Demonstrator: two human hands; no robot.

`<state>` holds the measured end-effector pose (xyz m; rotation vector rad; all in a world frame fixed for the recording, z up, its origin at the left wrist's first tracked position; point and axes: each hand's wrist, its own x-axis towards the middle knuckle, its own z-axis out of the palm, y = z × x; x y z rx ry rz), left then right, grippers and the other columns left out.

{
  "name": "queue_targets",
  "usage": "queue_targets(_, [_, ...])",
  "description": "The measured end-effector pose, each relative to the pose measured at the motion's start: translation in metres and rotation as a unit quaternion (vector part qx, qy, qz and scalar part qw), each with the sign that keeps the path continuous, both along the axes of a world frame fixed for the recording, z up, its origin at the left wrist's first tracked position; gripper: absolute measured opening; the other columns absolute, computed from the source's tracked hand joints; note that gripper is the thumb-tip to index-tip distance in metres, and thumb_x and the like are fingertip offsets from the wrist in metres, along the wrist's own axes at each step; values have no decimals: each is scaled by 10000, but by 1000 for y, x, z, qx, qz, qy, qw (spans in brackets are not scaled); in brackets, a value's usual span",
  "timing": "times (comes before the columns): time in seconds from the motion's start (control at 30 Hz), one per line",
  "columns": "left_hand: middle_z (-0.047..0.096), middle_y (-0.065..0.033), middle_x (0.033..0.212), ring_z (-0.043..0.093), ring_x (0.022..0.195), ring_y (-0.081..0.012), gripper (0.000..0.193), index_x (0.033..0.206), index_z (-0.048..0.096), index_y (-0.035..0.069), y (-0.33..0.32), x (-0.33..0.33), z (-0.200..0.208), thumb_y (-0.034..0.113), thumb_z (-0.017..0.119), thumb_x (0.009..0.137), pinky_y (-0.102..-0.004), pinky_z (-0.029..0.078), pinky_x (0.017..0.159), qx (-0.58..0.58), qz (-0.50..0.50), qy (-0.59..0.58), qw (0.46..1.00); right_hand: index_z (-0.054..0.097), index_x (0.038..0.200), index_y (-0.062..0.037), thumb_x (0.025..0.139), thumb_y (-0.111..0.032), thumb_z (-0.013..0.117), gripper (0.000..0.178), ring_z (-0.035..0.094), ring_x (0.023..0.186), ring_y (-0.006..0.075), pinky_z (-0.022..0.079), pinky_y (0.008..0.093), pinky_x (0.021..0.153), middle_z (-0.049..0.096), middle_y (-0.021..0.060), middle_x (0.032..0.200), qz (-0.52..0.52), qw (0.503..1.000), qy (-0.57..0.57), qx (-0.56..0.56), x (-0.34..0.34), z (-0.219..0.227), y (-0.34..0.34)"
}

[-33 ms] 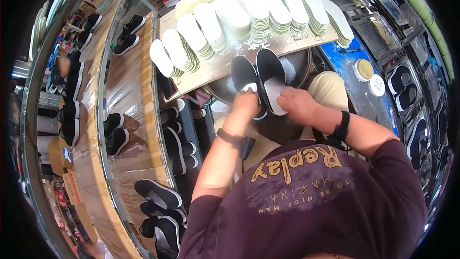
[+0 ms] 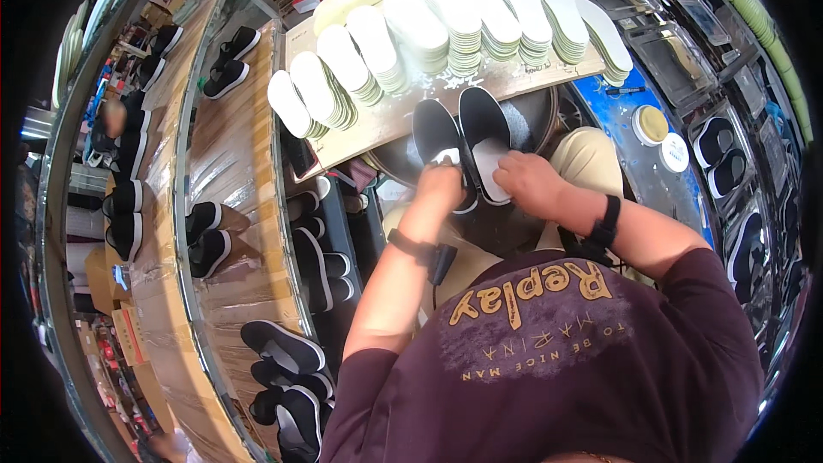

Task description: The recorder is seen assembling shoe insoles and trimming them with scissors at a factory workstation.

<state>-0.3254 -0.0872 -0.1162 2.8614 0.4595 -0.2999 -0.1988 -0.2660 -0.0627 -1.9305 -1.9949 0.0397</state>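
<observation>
Two black slip-on shoes lie side by side on a dark round surface over my lap, toes pointing away from me. My left hand [image 2: 441, 184] grips the heel of the left shoe [image 2: 431, 130], where a bit of white shows inside. My right hand [image 2: 527, 182] rests at the heel of the right shoe [image 2: 483, 111], its fingers closed on a white insole [image 2: 489, 163] lying inside it. Both wrists wear black bands. Just beyond the shoes, a wooden board [image 2: 390, 120] carries several stacks of white insoles [image 2: 446, 26].
Long wooden shelves [image 2: 231, 163] on my left hold several pairs of black shoes [image 2: 206, 240]. To my right a blue surface [image 2: 613, 116] bears two round tins [image 2: 651, 124], and trays with more black shoes [image 2: 718, 154] stand beyond. Boxes sit at the far back.
</observation>
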Motion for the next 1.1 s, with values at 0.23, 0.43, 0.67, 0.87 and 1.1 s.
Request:
queue_targets(0.23, [612, -183, 1170, 588, 1079, -362, 319, 1005, 683, 58, 2, -2, -2, 192, 686, 716, -414, 422, 985, -12, 9, 23, 1000, 693, 802, -127, 790, -276, 642, 158, 631, 924, 298, 460, 449, 808, 668, 97, 856, -87, 965, -32, -244, 22, -42, 51])
queue_targets(0.43, [644, -172, 1097, 594, 1062, -304, 317, 1001, 683, 63, 0, -7, -4, 262, 681, 755, -396, 406, 982, 24, 3, -22, 999, 747, 914, -138, 840, -561, 569, 465, 642, 966, 302, 365, 603, 878, 706, 59, 981, 10, 919, 10, -394, 24, 1, 44])
queue_targets(0.67, [647, -264, 991, 632, 940, -410, 347, 1164, 564, 40, -20, 5, 26, 186, 564, 849, -498, 502, 794, -124, 148, -41, 980, 634, 988, -149, 763, -204, 667, 235, 651, 883, 275, 401, 508, 830, 685, 74, 885, 26, 972, -60, -227, 15, -61, 26])
queue_targets(0.87, [680, -165, 909, 649, 876, -362, 424, 894, 699, 69, -73, 5, 16, 370, 830, 626, -451, 510, 795, -100, 57, -34, 993, 565, 933, -85, 833, -149, 572, 119, 652, 825, 310, 408, 481, 772, 669, 125, 794, 8, 991, 23, -130, 13, -43, 1])
queue_targets(1.1, [611, -98, 766, 622, 788, -307, 518, 760, 688, 72, -73, -28, 24, 564, 760, 615, -412, 481, 697, -9, 65, -178, 982, 588, 813, -64, 760, -40, 678, 107, 576, 671, 306, 434, 384, 678, 609, 101, 692, -30, 986, 124, 105, 6, 57, -18])
